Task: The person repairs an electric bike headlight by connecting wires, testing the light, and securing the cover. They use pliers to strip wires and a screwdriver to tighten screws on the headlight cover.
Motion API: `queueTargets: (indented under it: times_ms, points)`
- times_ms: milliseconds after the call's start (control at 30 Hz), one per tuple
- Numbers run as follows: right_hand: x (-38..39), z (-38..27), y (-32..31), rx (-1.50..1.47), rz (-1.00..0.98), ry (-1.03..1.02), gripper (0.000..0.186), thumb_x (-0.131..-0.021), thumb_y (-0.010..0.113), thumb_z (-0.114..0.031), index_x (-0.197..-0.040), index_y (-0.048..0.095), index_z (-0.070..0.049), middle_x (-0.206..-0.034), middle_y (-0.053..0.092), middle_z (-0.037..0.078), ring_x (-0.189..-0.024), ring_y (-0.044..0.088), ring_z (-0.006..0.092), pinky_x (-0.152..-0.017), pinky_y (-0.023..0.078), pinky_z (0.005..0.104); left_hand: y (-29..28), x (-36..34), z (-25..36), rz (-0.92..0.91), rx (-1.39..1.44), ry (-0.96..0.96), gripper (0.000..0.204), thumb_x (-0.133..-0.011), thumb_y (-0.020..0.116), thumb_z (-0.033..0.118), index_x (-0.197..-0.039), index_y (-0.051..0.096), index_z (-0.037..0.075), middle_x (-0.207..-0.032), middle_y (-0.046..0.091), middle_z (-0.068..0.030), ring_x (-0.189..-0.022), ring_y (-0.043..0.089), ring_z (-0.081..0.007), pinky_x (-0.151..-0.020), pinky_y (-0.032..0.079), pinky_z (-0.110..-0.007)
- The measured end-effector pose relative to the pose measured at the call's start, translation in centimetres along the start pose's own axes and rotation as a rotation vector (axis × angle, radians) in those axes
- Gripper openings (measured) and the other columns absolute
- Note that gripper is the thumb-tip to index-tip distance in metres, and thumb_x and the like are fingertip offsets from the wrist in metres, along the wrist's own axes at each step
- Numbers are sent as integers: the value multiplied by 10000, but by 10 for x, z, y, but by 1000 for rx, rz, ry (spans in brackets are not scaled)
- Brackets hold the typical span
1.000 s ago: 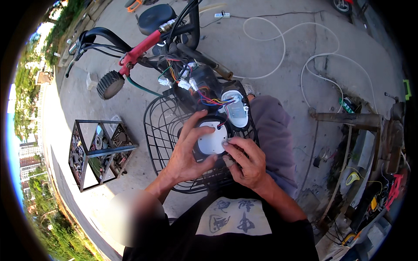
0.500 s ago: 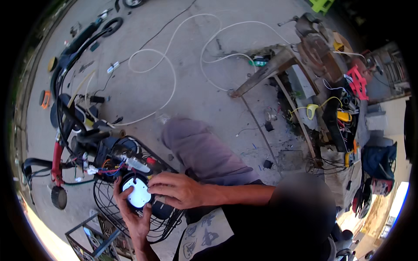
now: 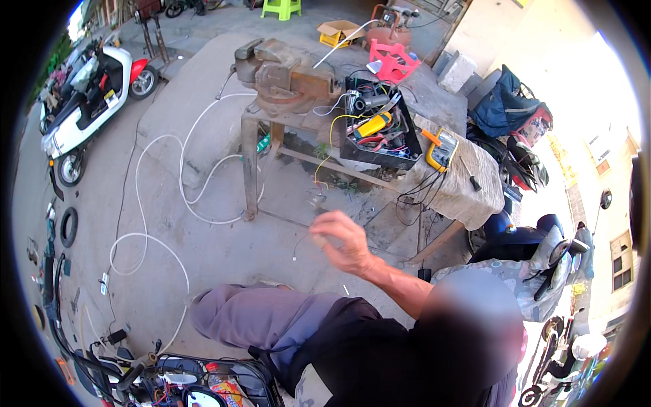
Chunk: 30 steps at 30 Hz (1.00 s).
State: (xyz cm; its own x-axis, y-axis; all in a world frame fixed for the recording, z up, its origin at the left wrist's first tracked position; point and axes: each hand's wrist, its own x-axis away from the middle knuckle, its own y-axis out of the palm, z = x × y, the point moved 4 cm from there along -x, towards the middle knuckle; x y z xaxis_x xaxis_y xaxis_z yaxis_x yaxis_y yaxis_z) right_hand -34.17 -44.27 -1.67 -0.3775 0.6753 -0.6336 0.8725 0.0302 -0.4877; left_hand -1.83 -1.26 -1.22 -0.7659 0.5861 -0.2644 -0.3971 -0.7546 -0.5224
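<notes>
My right hand [image 3: 342, 244] is raised over the concrete floor, in front of the workbench. Its fingers are loosely bent and slightly blurred, the thumb stands apart, and nothing shows between them. My left hand is out of the picture. At the lower edge lies the white round plate [image 3: 202, 399], cut off by the frame, among loose coloured wires at the front of a bike. Beside it a red and yellow packet [image 3: 226, 388] rests in the black wire basket [image 3: 261, 380].
The wooden bench carries a rusty vise [image 3: 288, 78], a black tool tray [image 3: 383, 157] and a yellow multimeter [image 3: 442, 152] with dark leads. A pale hose [image 3: 182, 169] loops over the floor. A pink stool [image 3: 393, 62] and parked scooters [image 3: 95, 112] stand farther off.
The view has swung up and right toward the bench. My right hand has left the white plate and lifted away rightward. My left hand, earlier holding the plate, has gone out of sight.
</notes>
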Motion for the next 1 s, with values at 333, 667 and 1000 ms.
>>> queueTargets:
  times_ms: [333,667,1000]
  points:
    - [66,139,-288,756,663,229,253,-954,716,64,-1169,780,-52,-1156,743,118,-970,735,266,-840,590,376,-20,12,-16,-97,-75,-197,707,-932,948,153,-1504,566,-13,-1534,561,-232,-1426,565,-404,-1242,475,-521]
    - [82,260,-400,1018,552,826,277,-1030,693,-172,-1234,865,-97,-1247,818,198,-1163,787,405,-1013,612,504,-10,0,-3,-87,-80,-20,673,-927,918,113,-1481,564,-34,-1617,518,-249,-1477,548,-412,-1229,513,-522]
    - [48,326,-398,1103,235,884,263,-1022,743,-271,-1167,888,-105,-1180,831,232,-1147,791,423,-1023,617,523,20,-23,13,-160,-134,18,679,-928,891,149,-1502,588,-49,-1681,490,-283,-1541,510,-441,-1277,467,-551]
